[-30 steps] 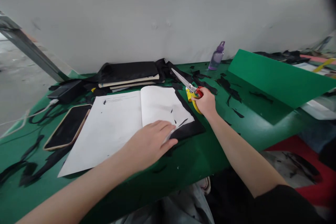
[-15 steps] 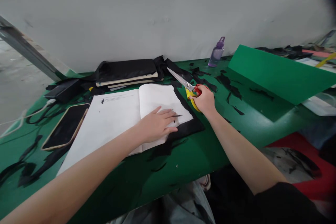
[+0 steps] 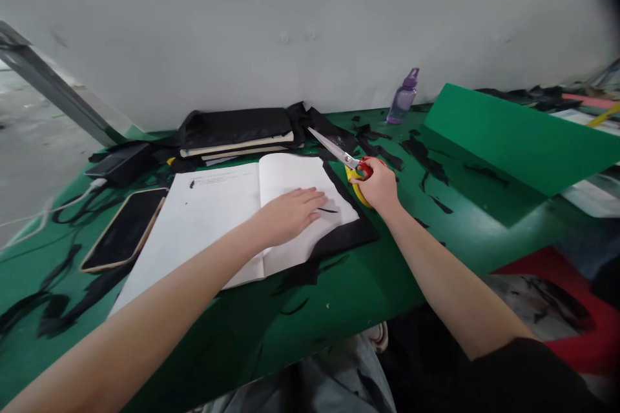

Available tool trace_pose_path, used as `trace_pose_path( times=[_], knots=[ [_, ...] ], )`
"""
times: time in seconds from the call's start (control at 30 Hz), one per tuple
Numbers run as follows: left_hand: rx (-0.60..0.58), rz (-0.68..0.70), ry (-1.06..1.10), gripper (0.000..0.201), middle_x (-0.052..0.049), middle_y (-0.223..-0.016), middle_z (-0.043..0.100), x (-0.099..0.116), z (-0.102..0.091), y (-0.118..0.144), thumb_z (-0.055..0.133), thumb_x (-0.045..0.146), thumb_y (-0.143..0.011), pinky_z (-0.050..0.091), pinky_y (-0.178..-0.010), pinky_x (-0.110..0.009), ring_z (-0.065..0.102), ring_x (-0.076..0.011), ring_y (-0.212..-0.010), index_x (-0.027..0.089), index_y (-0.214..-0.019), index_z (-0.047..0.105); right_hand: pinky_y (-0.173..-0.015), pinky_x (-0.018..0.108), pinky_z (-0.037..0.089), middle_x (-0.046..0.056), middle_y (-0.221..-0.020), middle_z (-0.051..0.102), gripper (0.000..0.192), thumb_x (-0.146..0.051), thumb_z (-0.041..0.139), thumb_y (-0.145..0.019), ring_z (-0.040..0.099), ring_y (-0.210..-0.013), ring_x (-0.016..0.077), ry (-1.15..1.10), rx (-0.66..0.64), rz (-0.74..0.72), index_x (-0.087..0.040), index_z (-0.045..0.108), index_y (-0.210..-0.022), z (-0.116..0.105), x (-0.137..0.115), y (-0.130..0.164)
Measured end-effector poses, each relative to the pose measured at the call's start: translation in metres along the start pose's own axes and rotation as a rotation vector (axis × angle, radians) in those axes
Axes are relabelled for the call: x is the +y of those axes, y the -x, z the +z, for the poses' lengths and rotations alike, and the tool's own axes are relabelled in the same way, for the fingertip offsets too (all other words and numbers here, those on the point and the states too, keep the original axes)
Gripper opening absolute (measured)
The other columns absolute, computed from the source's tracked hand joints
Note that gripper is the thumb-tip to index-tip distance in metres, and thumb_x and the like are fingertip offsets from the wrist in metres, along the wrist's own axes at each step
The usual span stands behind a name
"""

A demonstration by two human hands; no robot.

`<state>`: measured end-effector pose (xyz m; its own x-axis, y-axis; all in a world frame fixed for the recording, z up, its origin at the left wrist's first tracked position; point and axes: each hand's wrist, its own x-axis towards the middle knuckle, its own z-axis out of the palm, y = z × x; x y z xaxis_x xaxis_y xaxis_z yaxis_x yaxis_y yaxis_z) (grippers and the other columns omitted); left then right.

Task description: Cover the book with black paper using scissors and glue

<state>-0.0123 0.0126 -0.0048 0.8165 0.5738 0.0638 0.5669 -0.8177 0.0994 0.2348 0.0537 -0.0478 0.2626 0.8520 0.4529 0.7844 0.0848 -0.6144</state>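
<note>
My left hand (image 3: 290, 214) lies over the white paper (image 3: 217, 206), its fingers stretched out toward the right. A thin black scrap (image 3: 328, 210) rests on the paper just past the fingertips. Under the paper's right side, black fabric (image 3: 346, 237) sticks out along the edge. My right hand (image 3: 380, 186) is closed around the red handle of a pair of scissors (image 3: 341, 153), whose blades point up and left. A yellow tape measure (image 3: 357, 188) shows beside the same hand; whether the hand grips it too is unclear.
A phone (image 3: 123, 229) and a black adapter (image 3: 121, 164) lie on the left. Behind the paper sits a stack of black fabric (image 3: 237, 129). A purple bottle (image 3: 403, 97) stands near the wall. At right, a green board (image 3: 518, 135) leans up, with black scraps scattered about.
My left hand has shifted slightly up and left over the paper, with its fingers drawn closer together. My right hand and the scissors stay nearly still.
</note>
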Motion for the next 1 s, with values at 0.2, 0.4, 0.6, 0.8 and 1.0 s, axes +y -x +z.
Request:
trace_pose_path(
  times=[0.2,0.4,0.6,0.8,1.0],
  knots=[
    [-0.123,0.053,-0.005,0.040,-0.005,-0.137,0.054,-0.002,0.004,0.004,0.032,0.033,-0.100,0.038,-0.108,-0.037,0.047,-0.0201,-0.129,0.017,-0.129,0.054,-0.075,0.037,0.049,0.002,-0.093,0.070,0.033,-0.030,0.072,-0.062,0.063,-0.085,0.0230,0.009,-0.003,-0.003,-0.024,0.062,-0.093,-0.001,0.000,0.000],
    [-0.043,0.054,-0.074,0.039,-0.004,-0.121,0.066,0.012,-0.013,0.058,0.031,0.033,-0.099,0.049,-0.096,-0.032,0.061,-0.0184,-0.112,0.019,-0.109,0.067,-0.077,0.038,0.049,0.002,-0.096,0.070,0.037,-0.029,0.072,-0.063,0.063,-0.090,0.0235,0.004,-0.013,-0.020,-0.024,0.062,-0.098,-0.001,0.000,0.000],
    [0.163,0.145,-0.215,0.037,-0.008,-0.099,0.073,0.059,-0.010,0.108,0.034,0.023,-0.097,0.056,-0.080,-0.037,0.069,-0.0214,-0.088,0.014,-0.093,0.070,-0.074,0.039,0.050,0.002,-0.093,0.070,0.036,-0.029,0.073,-0.062,0.063,-0.085,0.0243,0.013,-0.014,-0.028,-0.024,0.063,-0.095,-0.001,-0.001,0.001],
    [0.189,0.127,0.013,0.037,0.000,-0.062,0.063,0.097,-0.017,0.125,0.039,0.020,-0.094,0.050,-0.050,-0.031,0.058,-0.0154,-0.054,0.020,-0.066,0.063,-0.078,0.039,0.050,0.003,-0.094,0.070,0.035,-0.030,0.073,-0.062,0.063,-0.089,0.0239,0.005,-0.010,-0.022,-0.024,0.063,-0.095,-0.001,0.000,0.000],
    [0.295,0.042,-0.164,0.025,-0.009,-0.106,0.070,0.083,-0.013,0.109,0.044,0.022,-0.094,0.054,-0.084,-0.040,0.064,-0.0236,-0.098,0.012,-0.103,0.066,-0.079,0.039,0.049,0.002,-0.095,0.070,0.035,-0.029,0.072,-0.062,0.062,-0.090,0.0235,-0.014,-0.003,-0.007,-0.024,0.063,-0.095,-0.002,0.001,0.000]
  ],
)
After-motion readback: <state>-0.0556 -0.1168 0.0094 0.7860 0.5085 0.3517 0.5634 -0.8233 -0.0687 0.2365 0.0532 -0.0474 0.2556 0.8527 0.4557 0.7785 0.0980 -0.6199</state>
